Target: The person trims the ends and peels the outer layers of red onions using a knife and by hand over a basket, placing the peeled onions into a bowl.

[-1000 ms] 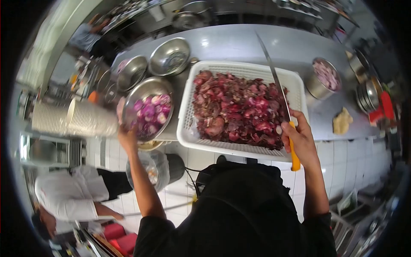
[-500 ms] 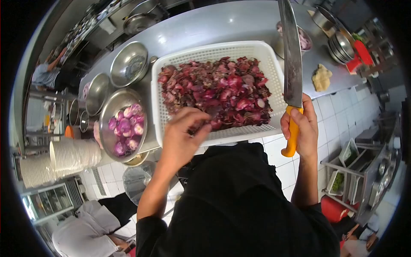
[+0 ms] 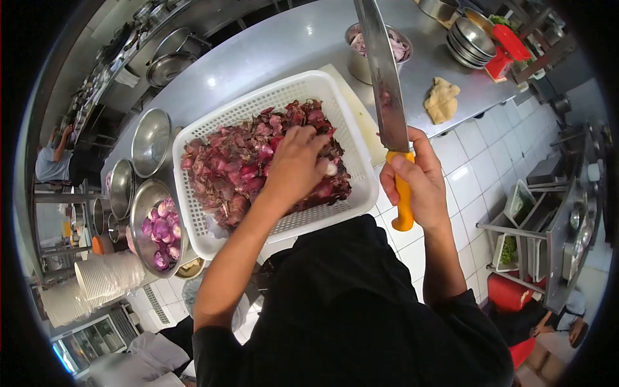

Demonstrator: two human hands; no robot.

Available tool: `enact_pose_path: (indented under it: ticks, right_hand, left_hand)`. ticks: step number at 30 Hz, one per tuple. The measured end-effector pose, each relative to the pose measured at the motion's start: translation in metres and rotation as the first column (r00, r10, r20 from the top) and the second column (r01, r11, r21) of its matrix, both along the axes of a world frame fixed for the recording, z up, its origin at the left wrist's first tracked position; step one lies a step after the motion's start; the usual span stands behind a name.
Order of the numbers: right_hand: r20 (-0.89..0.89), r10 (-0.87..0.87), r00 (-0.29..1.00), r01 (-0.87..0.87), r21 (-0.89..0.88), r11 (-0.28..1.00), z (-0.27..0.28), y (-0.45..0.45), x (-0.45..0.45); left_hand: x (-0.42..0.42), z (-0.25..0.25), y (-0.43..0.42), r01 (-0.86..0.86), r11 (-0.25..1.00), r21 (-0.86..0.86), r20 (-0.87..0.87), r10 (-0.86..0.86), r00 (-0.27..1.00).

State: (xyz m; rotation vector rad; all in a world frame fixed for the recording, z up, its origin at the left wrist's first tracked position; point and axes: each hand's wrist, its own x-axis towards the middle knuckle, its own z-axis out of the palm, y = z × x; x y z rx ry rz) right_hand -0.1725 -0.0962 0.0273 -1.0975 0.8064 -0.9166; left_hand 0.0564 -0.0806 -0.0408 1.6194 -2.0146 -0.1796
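My right hand grips a kitchen knife by its yellow handle, with the long blade pointing up and away from me. My left hand is over a white perforated plastic basket, its fingers bent and apart among the red onions and loose skins. A small pale onion end shows beside the left thumb; the fingertips are partly hidden in the heap. To the left, a steel colander holds peeled purple onions.
Two steel bowls stand left of the basket. A white cutting board lies under its right side. Beyond are a steel pot of onions, a crumpled tan cloth, stacked bowls and a red scale. Other people are nearby.
My left hand has moved from the basket's near edge onto the onion heap, its fingers reaching further out. The view has turned, shifting the basket leftward. The knife stays in my right hand.
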Motion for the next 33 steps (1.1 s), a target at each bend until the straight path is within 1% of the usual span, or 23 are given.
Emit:
enact_pose_path:
  ticks: [2, 3, 6, 7, 9, 11, 14, 15, 18, 19, 22, 23, 26, 27, 30, 32, 33]
  right_hand:
    - [0.023, 0.016, 1.000, -0.016, 0.007, 1.000, -0.004, -0.008, -0.006]
    - [0.068, 0.065, 0.996, -0.067, 0.024, 0.997, -0.006, -0.013, -0.014]
    - [0.025, 0.059, 0.998, -0.059, 0.009, 0.998, -0.009, -0.024, -0.024]
    - [0.038, 0.071, 0.997, -0.072, 0.005, 0.997, -0.010, -0.028, -0.026]
    - [0.037, 0.087, 0.996, -0.087, -0.020, 0.996, -0.011, -0.036, -0.029]
    - [0.011, 0.102, 0.995, -0.102, -0.013, 0.995, -0.009, -0.042, -0.031]
    - [-0.015, 0.147, 0.989, -0.147, -0.014, 0.989, -0.008, -0.051, -0.033]
    - [-0.021, 0.165, 0.986, -0.165, -0.007, 0.986, -0.009, -0.053, -0.033]
    - [-0.027, 0.196, 0.980, -0.196, -0.014, 0.980, -0.012, -0.058, -0.030]
    - [-0.027, 0.212, 0.977, -0.212, -0.004, 0.977, -0.013, -0.058, -0.030]
    - [-0.010, 0.243, 0.970, -0.243, 0.006, 0.970, -0.013, -0.059, -0.031]
    - [0.004, 0.248, 0.969, -0.248, 0.005, 0.969, -0.014, -0.059, -0.032]
    - [0.039, 0.254, 0.967, -0.255, 0.018, 0.967, -0.016, -0.059, -0.033]
    - [0.049, 0.254, 0.966, -0.255, 0.021, 0.967, -0.017, -0.059, -0.032]
    - [0.022, 0.271, 0.962, -0.271, 0.034, 0.962, -0.013, -0.057, -0.036]
    - [0.045, 0.270, 0.962, -0.272, 0.042, 0.961, -0.011, -0.053, -0.039]
    - [0.053, 0.266, 0.962, -0.269, 0.048, 0.962, -0.010, -0.052, -0.041]
  left_hand:
    - [0.006, -0.006, -0.015, -0.025, 1.000, 0.004, 0.042, 0.025, 0.999]
    - [0.011, -0.007, -0.014, -0.045, 0.999, 0.016, 0.071, 0.044, 0.997]
    - [0.016, -0.004, -0.001, -0.028, 0.994, 0.102, 0.122, 0.016, 0.992]
    - [0.016, -0.007, 0.006, -0.049, 0.987, 0.153, 0.108, 0.032, 0.994]
    - [0.020, -0.010, 0.022, -0.076, 0.972, 0.224, 0.165, 0.039, 0.985]
    - [0.024, -0.017, 0.044, -0.112, 0.961, 0.251, 0.210, 0.059, 0.976]
    - [0.026, -0.003, 0.068, -0.143, 0.938, 0.317, 0.259, 0.060, 0.964]
    - [0.026, -0.001, 0.074, -0.192, 0.910, 0.367, 0.305, 0.077, 0.949]
    - [0.030, 0.017, 0.087, -0.256, 0.870, 0.422, 0.312, 0.126, 0.942]
    - [0.031, 0.026, 0.086, -0.268, 0.858, 0.438, 0.265, 0.161, 0.951]
    - [0.021, 0.068, 0.071, -0.309, 0.858, 0.411, 0.220, 0.235, 0.947]
    - [0.014, 0.072, 0.065, -0.351, 0.892, 0.285, 0.195, 0.304, 0.932]
    - [-0.005, 0.065, 0.035, -0.276, 0.938, 0.209, -0.040, 0.290, 0.956]
    - [-0.011, 0.064, 0.024, -0.236, 0.926, 0.295, -0.071, 0.268, 0.961]
    - [-0.003, 0.019, -0.001, -0.105, 0.910, 0.400, 0.019, 0.106, 0.994]
    - [-0.002, 0.003, -0.001, -0.070, 0.920, 0.386, 0.040, 0.059, 0.997]
    - [-0.005, 0.004, -0.002, -0.047, 0.923, 0.381, 0.047, 0.032, 0.998]
